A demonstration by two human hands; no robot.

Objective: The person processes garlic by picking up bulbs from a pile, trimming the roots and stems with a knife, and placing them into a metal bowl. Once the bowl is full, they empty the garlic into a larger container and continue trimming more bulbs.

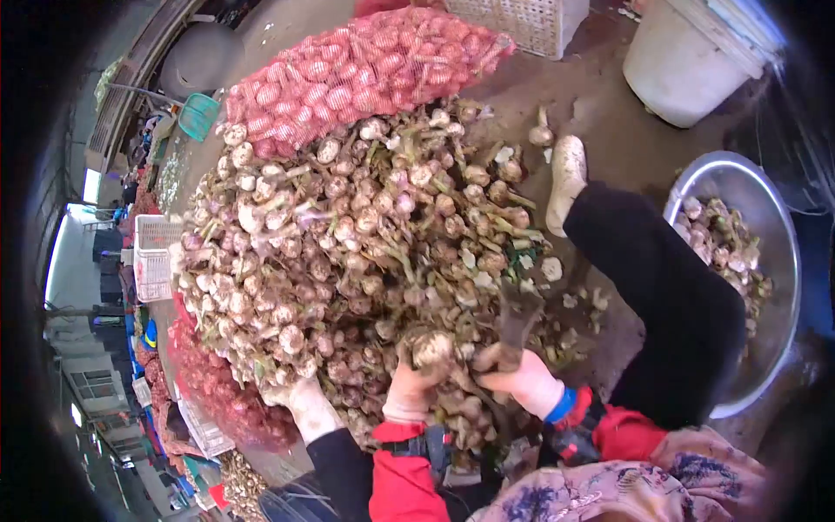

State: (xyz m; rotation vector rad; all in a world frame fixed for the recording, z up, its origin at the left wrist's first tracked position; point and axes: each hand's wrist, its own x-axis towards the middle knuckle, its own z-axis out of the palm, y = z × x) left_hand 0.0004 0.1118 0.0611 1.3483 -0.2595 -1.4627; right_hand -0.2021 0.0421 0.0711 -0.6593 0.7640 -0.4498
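Note:
A dirt-covered garlic bulb (432, 350) is in my left hand (410, 387), its fingers wrapped round the underside. Just to the right, my right hand (520, 381) grips a cutting tool (519, 320), whose greyish flat end points up and is blurred. The bulb's stem side faces my right hand; whether the tool touches it I cannot tell. Both hands are over the near edge of a large heap of garlic (348, 226) with stems attached. Loose stems and bits of skin lie around and below my hands.
A metal basin (787, 287) holding garlic bulbs is at the right, beyond my bent leg. Red net sacks (348, 74) of garlic border the heap at the top and left. A white bucket (678, 74), white crates (155, 261) and a green dustpan (198, 117) stand farther off.

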